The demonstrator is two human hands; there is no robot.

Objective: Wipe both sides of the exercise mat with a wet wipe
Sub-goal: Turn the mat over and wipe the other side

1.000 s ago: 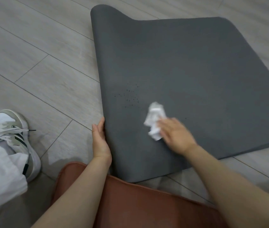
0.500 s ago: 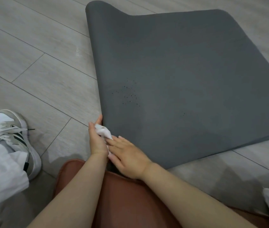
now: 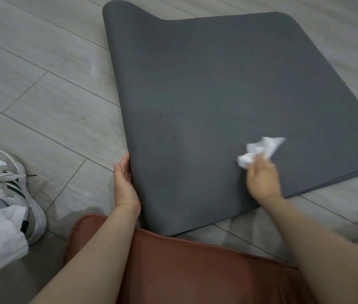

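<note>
Since half a second ago, the right hand (image 3: 262,179) has swept the crumpled wet wipe (image 3: 259,151) from the exercise mat's (image 3: 228,84) left edge toward its right edge; blurred, it seems to pinch the wipe. The left hand (image 3: 124,183) grips the left edge of the mat on the floor (image 3: 42,95).

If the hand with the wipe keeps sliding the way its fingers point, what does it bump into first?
Probably nothing soon. The right hand pushes the wet wipe up and away over bare exercise mat; only mat lies ahead until its far edge, then floor.
</note>
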